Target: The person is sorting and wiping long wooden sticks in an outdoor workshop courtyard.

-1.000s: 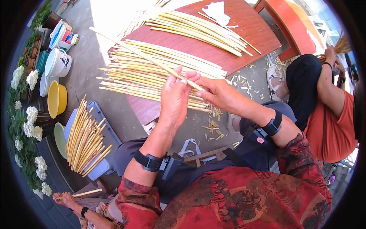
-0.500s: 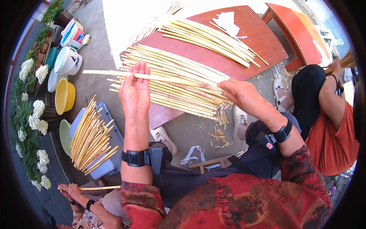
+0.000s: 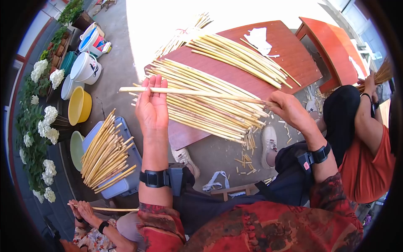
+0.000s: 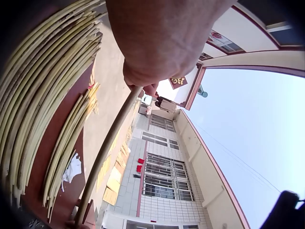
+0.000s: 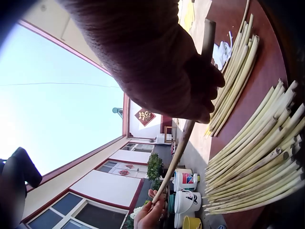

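My right hand (image 3: 289, 110) grips the brownish right end of a long pale plant stalk (image 3: 210, 95), with a short piece sticking out past the fist in the right wrist view. The left hand (image 3: 153, 110) is palm up with fingers straight, the stalk lying across them and the thumb over it. A short length of stalk juts out beyond that thumb. Below the held stalk, a wide row of similar stalks (image 3: 201, 115) covers the near part of a reddish-brown table (image 3: 289, 44). A second bunch of stalks (image 3: 239, 59) lies farther back on it.
At left, cut stalks (image 3: 107, 157) lie on a blue-grey lid or tray (image 3: 133, 168), near a yellow basin (image 3: 79, 106) and white buckets (image 3: 86, 68). Short offcuts (image 3: 245, 161) litter the floor. People sit at both sides; the lower-left person holds a stalk (image 3: 113, 209).
My hands have moved apart, the left leftward and the right rightward to the stalk's end. The left hand has opened out flat, and less stalk now projects beyond it than half a second ago.
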Demonstrator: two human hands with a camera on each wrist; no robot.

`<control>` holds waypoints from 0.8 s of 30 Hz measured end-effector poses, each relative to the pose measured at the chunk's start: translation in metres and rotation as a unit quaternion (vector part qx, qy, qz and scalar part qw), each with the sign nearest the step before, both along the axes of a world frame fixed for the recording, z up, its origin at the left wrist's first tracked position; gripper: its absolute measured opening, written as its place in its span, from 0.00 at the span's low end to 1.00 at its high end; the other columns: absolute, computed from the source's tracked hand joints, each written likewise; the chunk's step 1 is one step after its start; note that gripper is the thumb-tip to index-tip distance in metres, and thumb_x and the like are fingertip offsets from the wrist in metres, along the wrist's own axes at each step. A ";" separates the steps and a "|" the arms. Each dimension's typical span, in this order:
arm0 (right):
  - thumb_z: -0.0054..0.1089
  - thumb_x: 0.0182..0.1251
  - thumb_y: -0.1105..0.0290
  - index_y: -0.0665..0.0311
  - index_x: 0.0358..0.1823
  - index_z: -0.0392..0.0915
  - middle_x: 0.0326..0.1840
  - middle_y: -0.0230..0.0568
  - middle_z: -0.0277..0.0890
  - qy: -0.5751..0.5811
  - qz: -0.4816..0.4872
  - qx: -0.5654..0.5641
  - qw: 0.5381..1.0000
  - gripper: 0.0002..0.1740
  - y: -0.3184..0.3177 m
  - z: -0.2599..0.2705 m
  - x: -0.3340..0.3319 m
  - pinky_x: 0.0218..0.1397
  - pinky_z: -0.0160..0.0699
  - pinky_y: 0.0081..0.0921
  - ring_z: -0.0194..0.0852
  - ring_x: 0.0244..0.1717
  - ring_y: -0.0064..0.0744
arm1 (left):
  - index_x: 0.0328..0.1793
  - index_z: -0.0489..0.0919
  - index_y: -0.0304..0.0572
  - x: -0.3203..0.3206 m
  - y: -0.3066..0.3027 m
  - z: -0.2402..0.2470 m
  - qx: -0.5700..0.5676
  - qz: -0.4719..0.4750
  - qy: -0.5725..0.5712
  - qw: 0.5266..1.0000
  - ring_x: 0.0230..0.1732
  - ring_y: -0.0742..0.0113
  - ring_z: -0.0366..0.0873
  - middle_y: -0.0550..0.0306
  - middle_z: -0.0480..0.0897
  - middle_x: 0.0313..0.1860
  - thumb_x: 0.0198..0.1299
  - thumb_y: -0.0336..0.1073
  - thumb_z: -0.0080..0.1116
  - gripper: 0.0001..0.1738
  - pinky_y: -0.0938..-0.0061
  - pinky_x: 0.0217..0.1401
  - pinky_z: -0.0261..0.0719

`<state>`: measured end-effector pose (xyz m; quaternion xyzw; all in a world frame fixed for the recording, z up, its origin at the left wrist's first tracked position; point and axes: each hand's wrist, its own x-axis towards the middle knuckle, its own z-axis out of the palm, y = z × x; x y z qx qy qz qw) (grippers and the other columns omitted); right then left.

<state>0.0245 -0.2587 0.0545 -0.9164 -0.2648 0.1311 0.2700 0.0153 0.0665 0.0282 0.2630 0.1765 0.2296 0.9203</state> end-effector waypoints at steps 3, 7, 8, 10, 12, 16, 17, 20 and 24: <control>0.49 0.60 0.70 0.67 0.41 0.72 0.28 0.43 0.72 0.104 0.015 0.083 0.991 0.11 0.005 -0.002 -0.002 0.37 0.68 0.29 0.71 0.32 0.37 | 0.58 0.55 0.22 0.002 0.004 0.000 0.008 0.009 -0.032 0.999 0.53 0.50 0.69 0.38 0.67 0.50 0.61 0.24 0.35 0.19 0.56 0.61 0.67; 0.47 0.63 0.69 0.68 0.43 0.73 0.24 0.34 0.70 0.210 -0.023 0.132 0.968 0.11 0.007 -0.004 -0.004 0.29 0.66 0.20 0.65 0.25 0.20 | 0.54 0.59 0.22 -0.001 -0.003 0.010 0.039 0.026 -0.019 0.999 0.57 0.50 0.65 0.38 0.66 0.51 0.62 0.25 0.34 0.16 0.55 0.64 0.64; 0.49 0.63 0.70 0.67 0.43 0.73 0.23 0.32 0.69 0.248 -0.048 0.155 0.955 0.11 0.008 -0.007 -0.005 0.26 0.65 0.17 0.64 0.23 0.17 | 0.55 0.58 0.22 -0.002 -0.006 0.009 0.036 0.013 -0.010 0.999 0.58 0.48 0.64 0.37 0.65 0.52 0.62 0.25 0.33 0.16 0.55 0.64 0.63; 0.50 0.62 0.71 0.67 0.42 0.73 0.21 0.30 0.68 0.243 -0.057 0.166 0.954 0.10 0.012 -0.009 -0.007 0.24 0.63 0.16 0.62 0.22 0.15 | 0.55 0.58 0.22 -0.004 -0.016 0.008 0.034 0.001 -0.002 0.999 0.58 0.47 0.64 0.36 0.65 0.52 0.62 0.26 0.33 0.17 0.54 0.64 0.63; 0.52 0.61 0.72 0.67 0.41 0.73 0.20 0.28 0.67 0.237 -0.069 0.179 0.952 0.09 0.017 -0.009 -0.010 0.22 0.61 0.14 0.60 0.20 0.13 | 0.57 0.56 0.23 -0.006 -0.031 0.003 0.036 -0.054 0.006 0.998 0.59 0.45 0.63 0.35 0.65 0.53 0.62 0.26 0.33 0.18 0.53 0.64 0.63; 0.56 0.58 0.73 0.67 0.40 0.72 0.17 0.29 0.65 0.234 -0.089 0.164 0.954 0.09 0.041 -0.012 -0.021 0.23 0.62 0.16 0.61 0.20 0.16 | 0.57 0.55 0.22 -0.016 -0.076 -0.012 0.030 -0.124 0.004 0.992 0.57 0.45 0.65 0.35 0.65 0.51 0.62 0.26 0.35 0.19 0.53 0.63 0.64; 0.56 0.57 0.73 0.67 0.40 0.72 0.17 0.31 0.66 0.194 -0.075 0.163 0.964 0.10 0.044 -0.016 -0.024 0.24 0.63 0.17 0.61 0.20 0.17 | 0.57 0.55 0.22 -0.021 -0.090 -0.017 0.014 -0.163 0.017 0.986 0.57 0.45 0.65 0.35 0.65 0.51 0.62 0.26 0.35 0.19 0.53 0.63 0.64; 0.57 0.55 0.74 0.67 0.40 0.71 0.19 0.39 0.68 0.158 -0.073 0.158 0.972 0.11 0.044 -0.021 -0.024 0.29 0.66 0.22 0.65 0.24 0.22 | 0.57 0.54 0.22 -0.018 -0.089 -0.018 -0.012 -0.193 0.028 0.981 0.56 0.45 0.65 0.36 0.65 0.50 0.62 0.26 0.35 0.19 0.54 0.63 0.64; 0.58 0.53 0.75 0.66 0.40 0.72 0.28 0.43 0.71 0.038 -0.052 0.166 0.984 0.12 0.027 -0.017 -0.021 0.33 0.68 0.24 0.70 0.29 0.31 | 0.57 0.56 0.22 0.008 -0.020 -0.008 -0.021 -0.045 0.002 0.999 0.55 0.48 0.65 0.37 0.65 0.50 0.62 0.27 0.34 0.18 0.55 0.62 0.65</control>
